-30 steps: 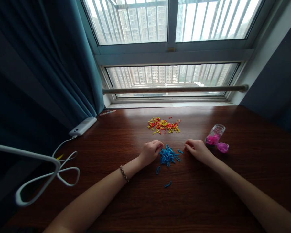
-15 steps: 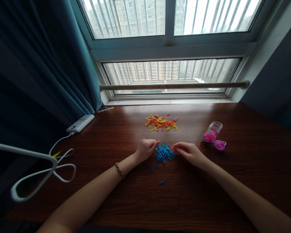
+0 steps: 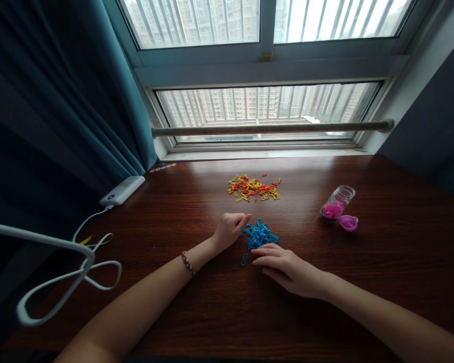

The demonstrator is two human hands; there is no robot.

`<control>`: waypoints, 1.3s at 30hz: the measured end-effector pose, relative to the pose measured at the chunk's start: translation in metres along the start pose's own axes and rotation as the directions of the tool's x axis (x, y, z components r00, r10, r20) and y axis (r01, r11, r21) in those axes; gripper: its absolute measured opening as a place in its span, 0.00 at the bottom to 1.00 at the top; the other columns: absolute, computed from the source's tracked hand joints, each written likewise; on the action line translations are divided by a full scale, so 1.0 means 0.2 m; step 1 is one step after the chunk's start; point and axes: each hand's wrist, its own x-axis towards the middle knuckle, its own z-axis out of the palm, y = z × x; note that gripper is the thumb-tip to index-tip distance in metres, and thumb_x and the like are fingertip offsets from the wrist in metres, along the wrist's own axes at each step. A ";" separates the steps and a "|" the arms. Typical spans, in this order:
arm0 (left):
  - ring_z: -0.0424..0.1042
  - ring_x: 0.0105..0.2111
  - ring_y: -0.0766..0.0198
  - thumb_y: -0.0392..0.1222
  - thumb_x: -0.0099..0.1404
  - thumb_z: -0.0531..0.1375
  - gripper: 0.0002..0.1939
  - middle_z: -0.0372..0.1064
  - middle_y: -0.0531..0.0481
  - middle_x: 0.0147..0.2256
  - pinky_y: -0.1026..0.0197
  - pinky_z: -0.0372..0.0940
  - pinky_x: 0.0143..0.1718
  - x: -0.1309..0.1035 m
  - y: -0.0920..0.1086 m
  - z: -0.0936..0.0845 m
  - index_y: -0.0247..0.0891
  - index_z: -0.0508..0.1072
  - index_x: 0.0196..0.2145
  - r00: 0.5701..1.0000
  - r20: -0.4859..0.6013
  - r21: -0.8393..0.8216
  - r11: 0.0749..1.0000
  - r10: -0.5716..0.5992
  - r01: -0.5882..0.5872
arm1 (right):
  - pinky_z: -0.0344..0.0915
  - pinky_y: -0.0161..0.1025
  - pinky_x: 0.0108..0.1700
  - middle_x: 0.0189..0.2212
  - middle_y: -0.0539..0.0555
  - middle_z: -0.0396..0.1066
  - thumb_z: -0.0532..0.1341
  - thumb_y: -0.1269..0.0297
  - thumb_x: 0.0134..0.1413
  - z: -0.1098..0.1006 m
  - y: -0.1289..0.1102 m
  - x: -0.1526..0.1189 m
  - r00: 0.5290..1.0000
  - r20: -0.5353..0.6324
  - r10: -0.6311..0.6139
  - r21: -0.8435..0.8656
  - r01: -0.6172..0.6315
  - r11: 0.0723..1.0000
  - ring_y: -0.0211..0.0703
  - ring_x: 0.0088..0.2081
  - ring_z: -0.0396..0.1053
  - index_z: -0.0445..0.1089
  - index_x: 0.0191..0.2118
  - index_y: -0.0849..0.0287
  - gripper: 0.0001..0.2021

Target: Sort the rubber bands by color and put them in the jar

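Observation:
A heap of small blue paper clips (image 3: 262, 233) lies on the dark wooden table, with one loose blue clip (image 3: 244, 259) just in front of it. My left hand (image 3: 229, 232) rests at the heap's left side, its fingers curled in and the thumb beside the clips. What those fingers hold, if anything, is hidden. Along the near right edge of the heap, my right hand (image 3: 285, 267) is palm down with its fingers stretched out and slightly apart. Its fingertips point toward the loose clip, and nothing shows in its grasp.
Beyond the blue heap lies a spread of red and yellow clips (image 3: 254, 187). A tilted glass jar (image 3: 337, 203) with pink clips inside sits to the right, beside a pink lid (image 3: 348, 223). A white power strip (image 3: 123, 191) and its cable (image 3: 56, 297) are at left.
My right hand has moved from the heap's right side nearer to me, its fingers now stretched out. The second loose blue clip nearer me no longer shows. My left hand stays beside the heap.

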 end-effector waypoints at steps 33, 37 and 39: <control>0.50 0.17 0.73 0.43 0.65 0.47 0.21 0.52 0.57 0.15 0.66 0.47 0.22 -0.01 0.02 0.02 0.35 0.57 0.16 0.991 0.041 0.134 0.982 0.125 -0.129 | 0.56 0.41 0.55 0.50 0.60 0.62 0.51 0.59 0.57 0.02 0.00 -0.02 0.978 0.154 -0.137 -0.354 0.184 0.917 0.44 0.54 0.55 0.60 0.51 0.65 0.20; 0.52 0.17 0.73 0.43 0.65 0.46 0.20 0.55 0.56 0.16 0.66 0.48 0.22 -0.01 0.03 0.02 0.35 0.59 0.17 0.992 0.052 0.156 0.980 0.117 -0.124 | 0.58 0.41 0.54 0.47 0.60 0.65 0.52 0.61 0.56 0.01 0.01 -0.02 0.979 0.134 -0.156 -0.327 0.192 0.925 0.43 0.52 0.58 0.61 0.50 0.64 0.18; 0.52 0.17 0.72 0.43 0.65 0.46 0.20 0.55 0.55 0.16 0.66 0.48 0.22 -0.01 0.03 0.02 0.35 0.59 0.17 0.992 0.050 0.171 0.977 0.118 -0.125 | 0.59 0.41 0.54 0.47 0.60 0.65 0.52 0.62 0.56 0.01 0.01 -0.03 0.981 0.131 -0.146 -0.319 0.181 0.930 0.43 0.51 0.59 0.62 0.49 0.64 0.17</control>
